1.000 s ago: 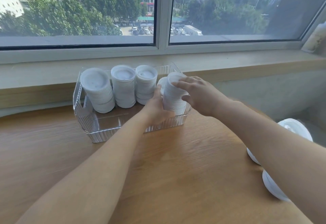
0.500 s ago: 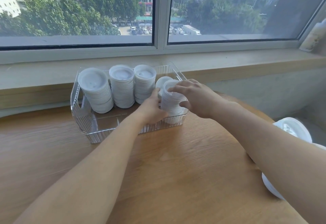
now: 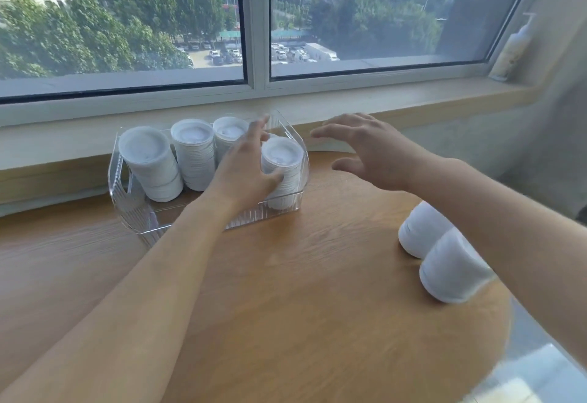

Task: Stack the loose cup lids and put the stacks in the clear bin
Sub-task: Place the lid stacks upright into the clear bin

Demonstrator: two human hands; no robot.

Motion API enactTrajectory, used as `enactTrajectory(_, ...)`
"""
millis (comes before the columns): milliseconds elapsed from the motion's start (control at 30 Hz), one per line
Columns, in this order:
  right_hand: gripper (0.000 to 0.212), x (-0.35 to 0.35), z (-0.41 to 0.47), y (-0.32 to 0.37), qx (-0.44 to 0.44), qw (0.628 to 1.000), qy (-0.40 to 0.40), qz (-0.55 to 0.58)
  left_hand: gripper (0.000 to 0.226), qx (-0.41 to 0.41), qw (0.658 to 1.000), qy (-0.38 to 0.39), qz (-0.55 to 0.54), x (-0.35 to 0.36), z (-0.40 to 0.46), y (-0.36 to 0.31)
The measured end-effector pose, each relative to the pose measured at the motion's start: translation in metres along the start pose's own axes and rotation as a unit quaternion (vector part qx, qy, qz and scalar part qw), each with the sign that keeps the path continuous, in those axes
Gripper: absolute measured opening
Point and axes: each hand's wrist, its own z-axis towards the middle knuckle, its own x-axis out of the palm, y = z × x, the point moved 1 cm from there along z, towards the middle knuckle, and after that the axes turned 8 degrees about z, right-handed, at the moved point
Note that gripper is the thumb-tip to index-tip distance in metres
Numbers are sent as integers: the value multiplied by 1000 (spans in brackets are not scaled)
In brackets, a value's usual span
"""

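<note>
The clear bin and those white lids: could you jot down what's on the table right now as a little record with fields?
bin: clear bin at the table's far edge, by the window
in bin: four lid stacks
newest stack: rightmost stack, touched by the left hand
right hand: right hand hovers beside the bin, fingers spread, holding nothing
still outside: two stacks lying on the table, under the right forearm

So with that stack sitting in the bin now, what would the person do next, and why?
Probably reach the right hand back to the two lid stacks lying on the table. It hangs open above the table, holding nothing, and the clear bin shows four stacks standing, while the left hand touches the nearest stack.
</note>
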Motion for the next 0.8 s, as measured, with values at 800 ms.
enactTrajectory(800,45,-49,-172,-140,165,983,59,50,135,60,963,252,-68,222,-20,-115)
